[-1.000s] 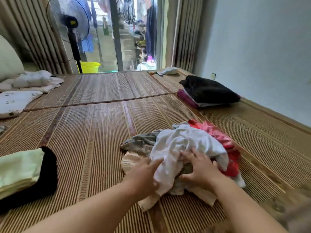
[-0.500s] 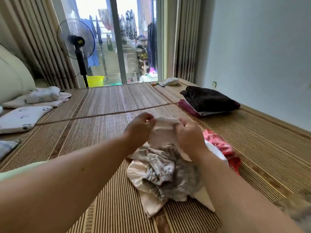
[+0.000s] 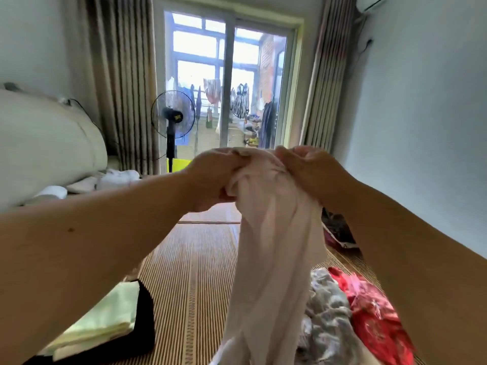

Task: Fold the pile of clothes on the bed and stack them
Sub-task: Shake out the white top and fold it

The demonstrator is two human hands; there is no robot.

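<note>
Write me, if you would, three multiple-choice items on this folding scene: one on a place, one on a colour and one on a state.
1. Where does the folded pale green cloth lie?
A. on a folded black garment at the lower left
B. hanging at the window
C. under the loose pile

2. What colour is the crumpled patterned garment at the right of the loose pile?
A. blue
B. red
C. yellow

3. What state is the thin whitish garment in?
A. gripped at its top by the left hand and the right hand, hanging down
B. spread flat
C. folded on the stack

Answers:
1 A, since the green cloth sits atop the black one.
2 B, since it is plainly red.
3 A, since both hands clutch its bunched top and the rest hangs down.
</note>
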